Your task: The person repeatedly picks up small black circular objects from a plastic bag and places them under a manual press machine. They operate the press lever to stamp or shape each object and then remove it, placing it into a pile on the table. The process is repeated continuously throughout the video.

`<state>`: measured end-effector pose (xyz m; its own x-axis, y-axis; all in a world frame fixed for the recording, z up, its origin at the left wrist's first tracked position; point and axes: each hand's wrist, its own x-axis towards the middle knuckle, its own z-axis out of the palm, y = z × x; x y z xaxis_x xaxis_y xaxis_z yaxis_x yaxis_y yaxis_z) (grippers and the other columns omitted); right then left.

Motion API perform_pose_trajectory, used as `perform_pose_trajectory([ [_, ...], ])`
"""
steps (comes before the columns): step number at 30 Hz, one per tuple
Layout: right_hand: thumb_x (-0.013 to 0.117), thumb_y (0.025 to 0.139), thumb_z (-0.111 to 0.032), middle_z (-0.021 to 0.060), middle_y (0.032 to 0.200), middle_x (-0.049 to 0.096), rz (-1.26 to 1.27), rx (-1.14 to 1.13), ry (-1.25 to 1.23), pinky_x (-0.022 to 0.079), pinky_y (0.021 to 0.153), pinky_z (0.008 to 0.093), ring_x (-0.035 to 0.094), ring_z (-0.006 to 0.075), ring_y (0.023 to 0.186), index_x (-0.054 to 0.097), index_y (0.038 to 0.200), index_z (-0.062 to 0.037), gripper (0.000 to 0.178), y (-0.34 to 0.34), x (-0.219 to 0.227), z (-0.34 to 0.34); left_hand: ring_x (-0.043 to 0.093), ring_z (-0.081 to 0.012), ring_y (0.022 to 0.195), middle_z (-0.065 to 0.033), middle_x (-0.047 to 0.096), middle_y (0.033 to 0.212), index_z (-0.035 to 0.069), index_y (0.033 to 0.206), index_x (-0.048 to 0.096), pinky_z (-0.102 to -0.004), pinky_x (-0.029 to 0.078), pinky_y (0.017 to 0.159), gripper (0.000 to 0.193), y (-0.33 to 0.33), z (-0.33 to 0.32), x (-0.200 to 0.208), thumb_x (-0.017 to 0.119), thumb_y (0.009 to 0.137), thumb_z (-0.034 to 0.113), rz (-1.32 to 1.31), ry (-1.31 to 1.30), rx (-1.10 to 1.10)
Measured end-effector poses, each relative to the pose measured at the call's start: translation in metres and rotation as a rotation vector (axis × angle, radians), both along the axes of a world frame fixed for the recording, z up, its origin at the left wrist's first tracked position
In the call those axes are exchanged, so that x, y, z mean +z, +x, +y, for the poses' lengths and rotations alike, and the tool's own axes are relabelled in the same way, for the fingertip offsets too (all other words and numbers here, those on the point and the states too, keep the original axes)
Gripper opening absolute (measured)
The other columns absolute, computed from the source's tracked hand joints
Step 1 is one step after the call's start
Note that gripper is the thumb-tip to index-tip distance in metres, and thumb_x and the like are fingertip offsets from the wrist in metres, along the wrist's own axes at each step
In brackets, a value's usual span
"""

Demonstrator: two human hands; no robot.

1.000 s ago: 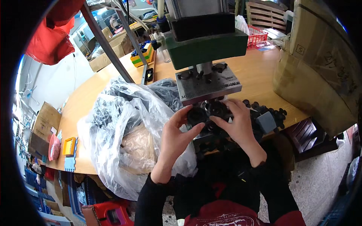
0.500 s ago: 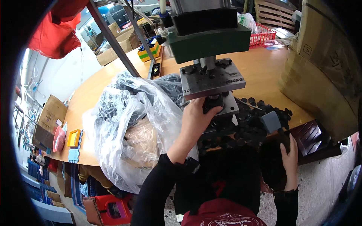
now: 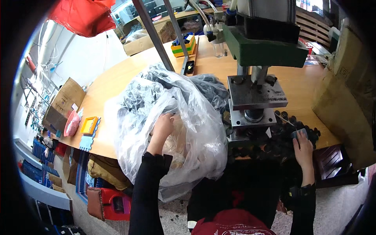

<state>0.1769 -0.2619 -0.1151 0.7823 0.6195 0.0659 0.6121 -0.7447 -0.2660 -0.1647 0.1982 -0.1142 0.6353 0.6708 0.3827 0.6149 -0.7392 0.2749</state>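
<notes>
My left hand is over the mouth of a large clear plastic bag, fingers curled together beside brown wrapping. Whatever it may hold is hidden. My right hand lies with fingers stretched over a small grey block, which sits among black round parts. Between my hands stands a green press. Its steel upper plate is low over the lower plate, with a dark round piece between them.
A tall cardboard box borders the right side of the wooden table. On its left are a pink basin and a yellow tray. A yellow-green bin stands behind the bag. A red stool is below.
My left hand has left the press and moved left to the bag. My right hand has risen onto the grey block. The press's upper plate has come down, and the view has shifted left.
</notes>
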Motion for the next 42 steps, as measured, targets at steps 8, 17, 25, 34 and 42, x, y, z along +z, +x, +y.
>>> perform_pose_trajectory([
  [8,0.051,0.099,-0.026,0.0159,0.134,0.054,-0.125,0.152,0.486,0.035,0.105,0.0419,0.049,0.0321,0.123,0.054,0.133,-0.0043,0.040,-0.057,0.039,0.010,0.067,-0.0360,0.089,-0.0180,0.070,0.095,0.006,0.090,0.071,-0.0436,0.053,0.077,0.025,0.042,0.068,-0.062,0.052,0.089,0.022,0.026,0.099,0.290],
  [17,0.074,0.083,-0.029,0.0158,0.112,0.061,-0.118,0.337,0.722,0.042,0.094,0.0426,0.055,0.0330,0.108,0.058,0.118,-0.0025,0.047,-0.083,0.089,0.098,0.060,-0.0122,0.090,-0.0057,0.063,0.097,0.000,0.120,0.059,-0.0268,0.049,0.080,0.043,-0.005,-0.059,0.075,0.070,0.080,0.009,-0.298,-1.046,-0.064],
  [25,0.076,0.077,-0.028,0.0163,0.102,0.056,-0.101,0.275,0.751,0.044,0.091,0.0460,0.054,0.0375,0.101,0.055,0.112,-0.0014,0.049,-0.078,0.091,0.145,0.061,-0.0173,0.104,-0.0091,0.057,0.117,0.001,0.132,0.045,-0.0264,0.049,0.092,0.069,0.010,-0.170,0.125,0.070,0.069,-0.010,-0.788,-1.408,-0.532],
  [34,0.075,0.080,-0.020,0.0186,0.124,0.048,0.050,-0.175,0.485,0.039,0.101,0.0455,0.046,0.0358,0.119,0.046,0.133,-0.0038,0.063,-0.066,0.010,-0.049,0.063,-0.0186,0.103,-0.0141,0.065,0.110,-0.006,0.121,0.056,-0.0313,0.050,0.090,0.050,0.142,-0.198,0.102,0.078,0.078,0.005,-0.529,-0.763,-0.522],
  [42,0.063,0.092,-0.034,0.0204,0.147,0.034,0.088,-0.434,0.194,0.029,0.111,0.0484,0.032,0.0387,0.136,0.032,0.147,-0.0098,0.068,-0.057,-0.060,-0.168,0.065,-0.0226,0.079,-0.0155,0.069,0.096,-0.002,0.111,0.063,-0.0339,0.051,0.072,0.044,0.172,-0.185,0.109,0.079,0.074,0.017,-0.280,-0.419,-0.537],
])
